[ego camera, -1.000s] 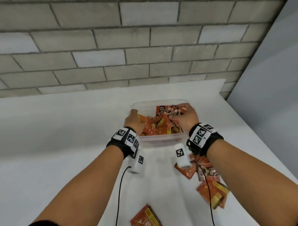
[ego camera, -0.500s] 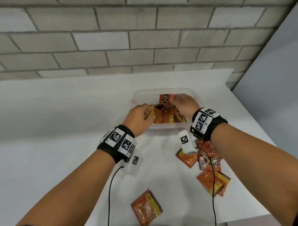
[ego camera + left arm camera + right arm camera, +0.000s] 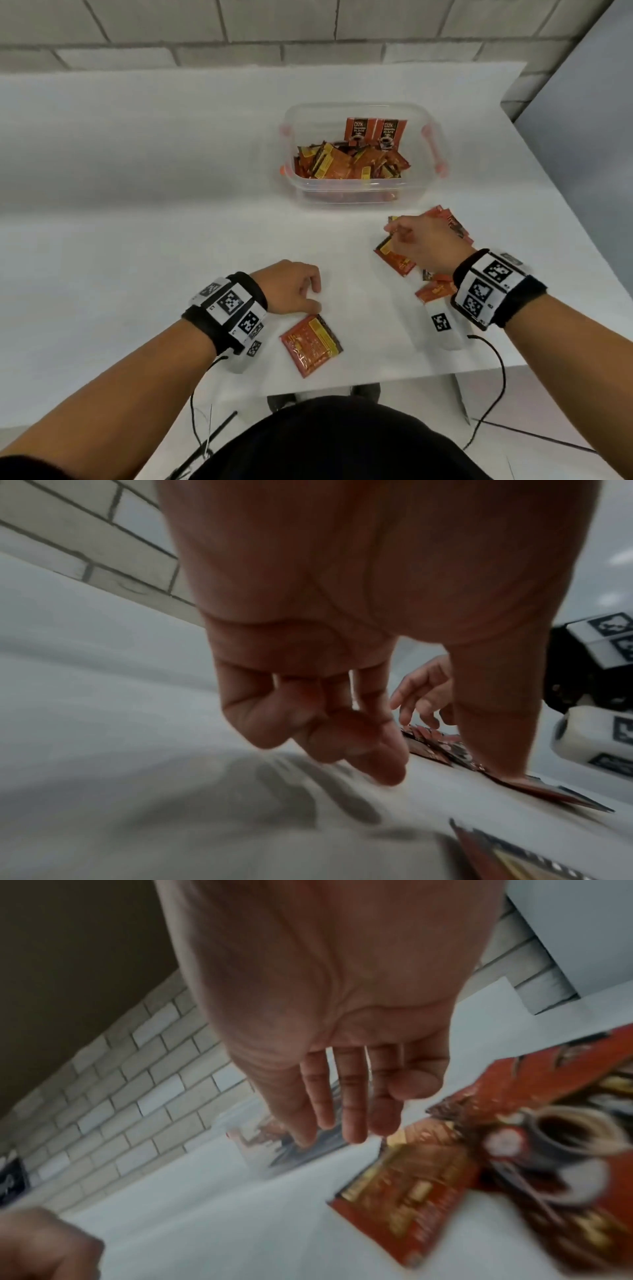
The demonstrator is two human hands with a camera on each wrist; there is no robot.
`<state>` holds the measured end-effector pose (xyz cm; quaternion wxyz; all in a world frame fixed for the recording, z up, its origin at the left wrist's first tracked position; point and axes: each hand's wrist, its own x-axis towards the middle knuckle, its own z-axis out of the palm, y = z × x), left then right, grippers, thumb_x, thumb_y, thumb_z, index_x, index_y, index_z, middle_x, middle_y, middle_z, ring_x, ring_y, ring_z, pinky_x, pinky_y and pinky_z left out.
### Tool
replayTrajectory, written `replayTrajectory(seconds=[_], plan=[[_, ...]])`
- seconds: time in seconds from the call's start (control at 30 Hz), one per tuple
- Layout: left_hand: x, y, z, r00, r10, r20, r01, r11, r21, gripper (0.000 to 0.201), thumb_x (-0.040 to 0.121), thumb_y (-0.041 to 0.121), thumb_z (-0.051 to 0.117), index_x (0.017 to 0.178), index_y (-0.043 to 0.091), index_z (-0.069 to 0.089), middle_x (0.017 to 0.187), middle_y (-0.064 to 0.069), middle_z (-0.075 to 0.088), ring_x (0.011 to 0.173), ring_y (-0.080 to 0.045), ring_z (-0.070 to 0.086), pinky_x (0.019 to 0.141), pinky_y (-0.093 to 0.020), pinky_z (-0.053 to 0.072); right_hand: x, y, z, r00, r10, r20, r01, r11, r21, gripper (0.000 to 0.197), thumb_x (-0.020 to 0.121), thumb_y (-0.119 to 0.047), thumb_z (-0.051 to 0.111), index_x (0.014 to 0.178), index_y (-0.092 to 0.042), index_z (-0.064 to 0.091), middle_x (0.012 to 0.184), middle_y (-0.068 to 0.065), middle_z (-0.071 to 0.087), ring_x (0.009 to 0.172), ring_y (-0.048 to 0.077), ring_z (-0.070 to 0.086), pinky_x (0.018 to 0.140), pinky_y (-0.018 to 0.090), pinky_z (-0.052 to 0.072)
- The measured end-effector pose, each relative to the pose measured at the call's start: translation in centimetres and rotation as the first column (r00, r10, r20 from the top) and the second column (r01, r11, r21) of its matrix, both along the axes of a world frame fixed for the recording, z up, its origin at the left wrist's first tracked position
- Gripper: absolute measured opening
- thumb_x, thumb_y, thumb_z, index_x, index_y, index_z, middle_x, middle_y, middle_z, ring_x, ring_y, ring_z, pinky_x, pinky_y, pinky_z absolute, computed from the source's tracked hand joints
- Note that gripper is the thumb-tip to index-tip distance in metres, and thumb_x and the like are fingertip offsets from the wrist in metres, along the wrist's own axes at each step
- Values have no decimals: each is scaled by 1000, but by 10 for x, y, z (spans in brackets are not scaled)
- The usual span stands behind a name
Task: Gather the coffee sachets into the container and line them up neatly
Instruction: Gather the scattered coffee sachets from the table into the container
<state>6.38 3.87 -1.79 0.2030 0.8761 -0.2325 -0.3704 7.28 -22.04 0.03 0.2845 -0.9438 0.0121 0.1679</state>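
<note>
A clear plastic container stands at mid-table with several red-orange coffee sachets heaped inside; two of them stand upright against the back wall. One sachet lies alone near the front edge. My left hand hovers just behind it with fingers loosely curled, holding nothing, and its thumb tip reaches down to the sachet's edge. More loose sachets lie to the right of the container. Over them my right hand has straight fingers, a sachet just below.
The white table ends close to me at its front edge and slants off at the right edge. A brick wall runs behind. Black cables hang from both wrists.
Both hands have come out of the container and moved toward me. The left now hovers by the lone sachet, the right over the loose sachets on the right.
</note>
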Motion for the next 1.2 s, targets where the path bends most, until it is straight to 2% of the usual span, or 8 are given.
replayTrajectory(seconds=[0.17, 0.3, 0.4, 0.5, 0.63, 0.77, 0.93, 1.2], plan=[[-8, -9, -5, 996, -62, -58, 64, 997, 49, 53, 72, 43, 79, 113, 23, 54, 92, 3, 55, 78, -11, 51, 65, -23, 42, -5, -1, -22, 995, 102, -8, -101, 961, -258, 42, 92, -17, 56, 134, -16, 51, 135, 10, 50, 122, 24, 46, 98, 31, 38], [-11, -17, -8, 993, -114, -8, 114, 989, 97, 54, 70, 36, 82, 113, 21, 53, 87, 8, 48, 79, -12, 48, 68, -25, 40, -8, 7, -33, 984, 173, 36, -156, 950, -272, 41, 92, -16, 57, 133, -17, 52, 128, 13, 49, 116, 27, 48, 94, 31, 39], [-3, -16, -10, 995, 2, 98, -6, 999, 35, 31, 77, 27, 77, 98, 19, 57, 82, 11, 46, 82, -13, 48, 69, -24, 39, -11, 10, -35, 982, 177, 64, -149, 940, -307, 55, 88, -21, 62, 139, -19, 44, 132, 11, 44, 121, 29, 41, 100, 37, 37], [6, -11, -14, 968, 148, 203, -144, 989, -35, 16, 85, 22, 68, 96, 17, 58, 95, 0, 55, 85, -15, 49, 75, -25, 40, -11, 9, -35, 985, 166, 34, -136, 895, -425, 64, 86, -32, 61, 144, -22, 35, 136, 11, 41, 123, 33, 34, 102, 42, 35], [9, -7, -20, 950, 223, 220, -220, 975, -38, 31, 86, 36, 65, 109, 17, 57, 105, -7, 51, 95, -22, 55, 77, -28, 43, -9, 8, -36, 990, 133, 37, -109, 917, -383, 66, 84, -40, 63, 142, -23, 36, 136, 11, 44, 126, 34, 33, 105, 43, 30], [7, -2, -21, 958, 180, 223, -200, 977, 74, 62, 76, 43, 75, 129, 26, 48, 120, -7, 39, 111, -23, 42, 96, -38, 44, -8, 9, -37, 988, 103, 115, -60, 942, -329, 55, 89, -35, 59, 139, -22, 42, 136, 10, 44, 125, 32, 34, 105, 39, 29], [10, -8, -16, 938, 163, 307, -215, 966, 145, 57, 77, 42, 75, 124, 21, 51, 125, -7, 37, 120, -25, 31, 97, -39, 41, -6, 11, -39, 992, 105, 72, -71, 923, -377, 59, 88, -31, 63, 141, -21, 39, 133, 14, 44, 122, 33, 37, 101, 42, 36], [12, -12, -6, 978, 160, 131, -159, 987, -17, 48, 85, 16, 70, 122, 18, 38, 113, -8, 58, 90, -20, 56, 78, -32, 51, 5, 14, -33, 1000, 25, 1, -22, 898, -439, 83, 82, -39, 69, 148, -24, 21, 137, 17, 42, 128, 36, 34, 102, 46, 34]])
